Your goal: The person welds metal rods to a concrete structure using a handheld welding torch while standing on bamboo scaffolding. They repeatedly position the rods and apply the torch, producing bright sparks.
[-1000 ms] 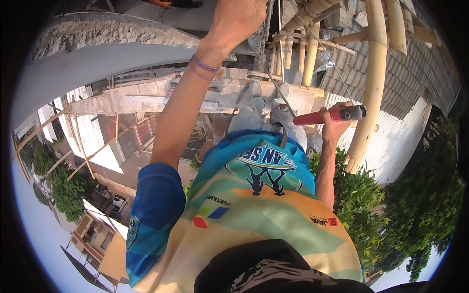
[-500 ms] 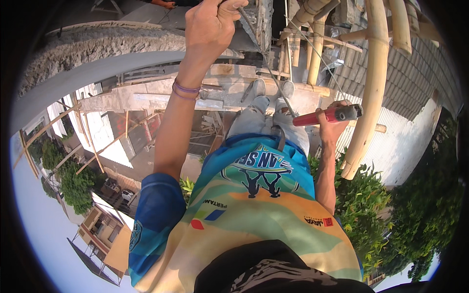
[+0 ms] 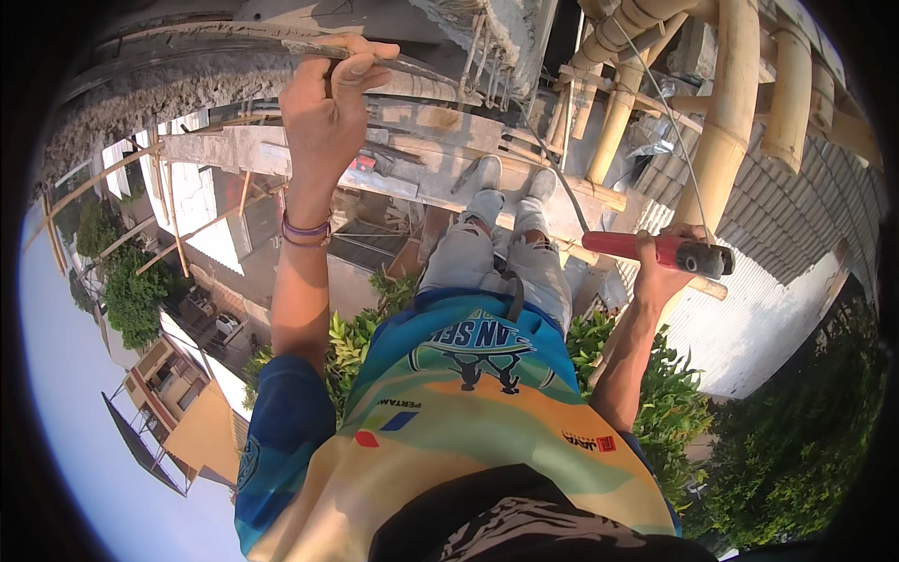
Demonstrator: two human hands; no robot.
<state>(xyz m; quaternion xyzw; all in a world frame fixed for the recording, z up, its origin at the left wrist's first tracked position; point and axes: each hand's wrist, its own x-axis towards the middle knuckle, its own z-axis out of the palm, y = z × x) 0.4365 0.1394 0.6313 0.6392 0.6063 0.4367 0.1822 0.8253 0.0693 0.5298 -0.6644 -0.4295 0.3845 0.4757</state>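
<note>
My right hand (image 3: 667, 267) is wrapped around the red body of a power tool (image 3: 646, 248) that looks like an angle grinder. Its dark grey head points right, and a dark cord (image 3: 562, 178) leaves its left end. A thin rod or line (image 3: 670, 117) runs from near the head up to the bamboo. At upper left, my raised left hand (image 3: 328, 108) has its thumb and fingers pressed together beside a rough concrete edge (image 3: 187, 84). A thin grey strip shows between the fingers; whether it is a loose piece I cannot tell.
My feet (image 3: 485, 175) stand on a narrow concrete ledge (image 3: 435, 131). Bamboo poles (image 3: 726, 122) rise at right over a tiled roof (image 3: 801, 206) and white corrugated sheeting (image 3: 768, 318). Bare rods (image 3: 482, 56) stick out of broken concrete. Below are bushes (image 3: 655, 393) and a steep drop.
My left hand has moved left and down, off the line it was beside, toward the concrete edge. My right hand has shifted right and slightly down with the tool.
</note>
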